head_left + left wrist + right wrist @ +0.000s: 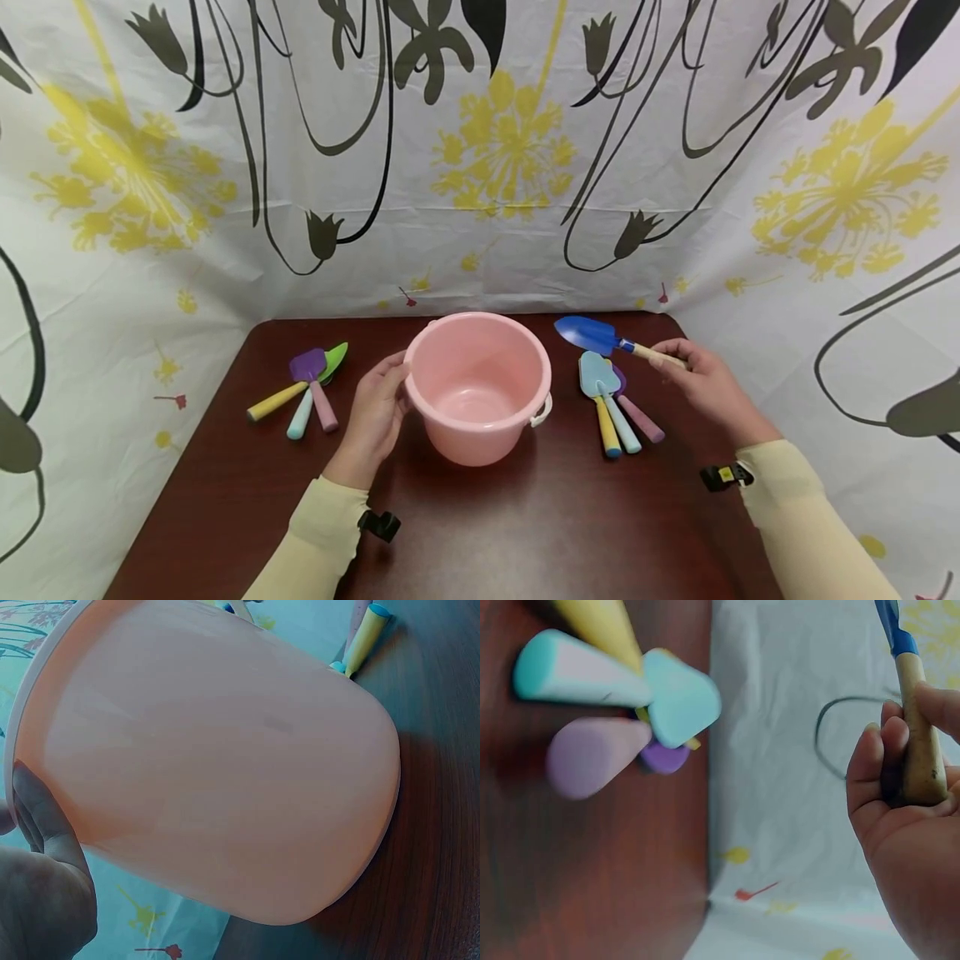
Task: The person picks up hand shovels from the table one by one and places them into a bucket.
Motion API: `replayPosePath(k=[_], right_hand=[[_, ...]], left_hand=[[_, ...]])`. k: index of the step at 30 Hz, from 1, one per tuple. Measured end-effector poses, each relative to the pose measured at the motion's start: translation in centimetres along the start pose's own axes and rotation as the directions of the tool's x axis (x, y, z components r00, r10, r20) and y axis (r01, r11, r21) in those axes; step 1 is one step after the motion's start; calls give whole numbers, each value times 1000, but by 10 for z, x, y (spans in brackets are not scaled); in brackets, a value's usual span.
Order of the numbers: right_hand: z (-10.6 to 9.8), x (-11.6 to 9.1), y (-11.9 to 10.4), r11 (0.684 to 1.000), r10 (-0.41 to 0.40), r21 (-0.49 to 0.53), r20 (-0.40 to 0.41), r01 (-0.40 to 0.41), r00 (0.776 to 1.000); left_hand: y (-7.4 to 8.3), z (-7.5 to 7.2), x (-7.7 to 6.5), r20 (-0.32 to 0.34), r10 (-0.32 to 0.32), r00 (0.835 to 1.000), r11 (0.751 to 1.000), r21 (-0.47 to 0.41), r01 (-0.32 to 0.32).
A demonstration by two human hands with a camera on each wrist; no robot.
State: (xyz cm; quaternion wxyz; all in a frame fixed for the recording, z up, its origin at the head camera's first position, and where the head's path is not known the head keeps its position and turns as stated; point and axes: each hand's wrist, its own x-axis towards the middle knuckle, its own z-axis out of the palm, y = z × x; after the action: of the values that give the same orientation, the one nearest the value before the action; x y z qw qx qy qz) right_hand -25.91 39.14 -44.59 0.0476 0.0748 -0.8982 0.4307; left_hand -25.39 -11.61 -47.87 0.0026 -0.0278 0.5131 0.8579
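A pink bucket [474, 443] with a white handle stands upright at the middle of the table. My left hand [380, 410] grips its left rim; in the left wrist view the fingers [46, 814] lie against the outer wall just below the lip. In my right hand [711, 385] is a blue garden trowel [588, 335], held by its wooden handle [920, 735] between thumb and curled fingers. The blade points left, above a pile of small toy garden tools. On top of that pile lies a light blue shovel [597, 375].
Left of the bucket lies another pile, with a purple shovel [307, 365], a green scoop [336, 358] and coloured handles. The right pile also has a pink handle [642, 419]. A flower-printed curtain [480, 250] hangs around the dark wooden table [495, 533].
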Motion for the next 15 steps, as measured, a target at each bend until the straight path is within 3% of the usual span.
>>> replayPosePath(k=[5, 15], right_hand=[[2, 5, -25, 998, -51, -34, 26, 52, 998], [14, 14, -72, 996, -94, 16, 127, 93, 987]], left_hand=[[-1, 0, 0, 5, 9, 1000, 1000, -9, -9], [-1, 0, 1, 6, 5, 1000, 1000, -1, -5]])
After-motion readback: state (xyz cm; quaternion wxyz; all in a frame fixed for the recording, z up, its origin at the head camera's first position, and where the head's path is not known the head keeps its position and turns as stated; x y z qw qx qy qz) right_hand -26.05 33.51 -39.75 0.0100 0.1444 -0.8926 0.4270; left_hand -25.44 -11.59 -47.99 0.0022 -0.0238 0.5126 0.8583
